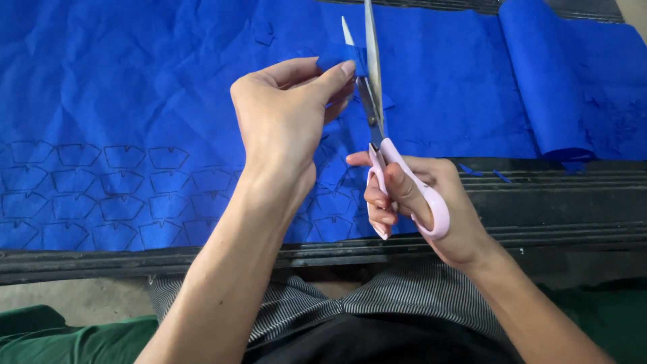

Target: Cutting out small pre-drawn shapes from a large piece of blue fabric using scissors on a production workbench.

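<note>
Two bare hands in view: one left hand, one right hand. One pair of scissors, with two pink handle loops and two steel blades. One small blue fabric piece pinched at the blades. One large sheet of blue fabric spread flat, marked with three rows of drawn pattern outlines; exact number of outlines not countable, since some hidden behind the arms. One roll of blue fabric at the right. Several tiny blue scraps near the edge.
</note>
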